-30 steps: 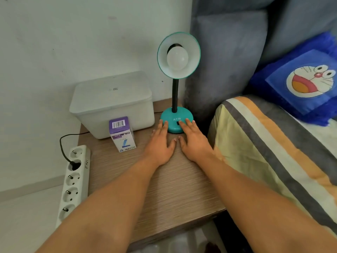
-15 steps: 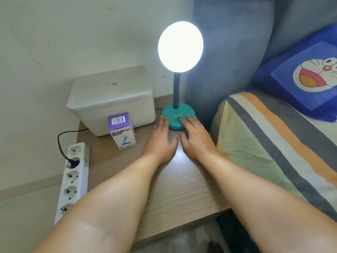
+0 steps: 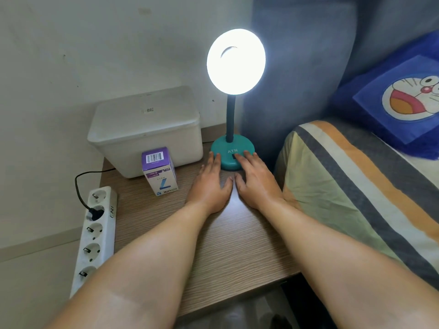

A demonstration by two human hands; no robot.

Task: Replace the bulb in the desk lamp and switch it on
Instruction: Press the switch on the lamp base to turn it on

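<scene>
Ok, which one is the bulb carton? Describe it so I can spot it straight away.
Start at the wooden bedside table against the wall, with the big white lidded bin at its back left. The bulb carton stands upright right in front of that bin, left of the left hand. It is the only small purple-topped box, with a barcode on top and a large "7" on its white face.

My left hand (image 3: 210, 184) and right hand (image 3: 255, 179) flat on the wooden table (image 3: 228, 252), fingertips touching the teal desk lamp (image 3: 231, 153) base, shade glowing bright, bulb box (image 3: 160, 170) beside, white bin (image 3: 145, 129) behind
</scene>
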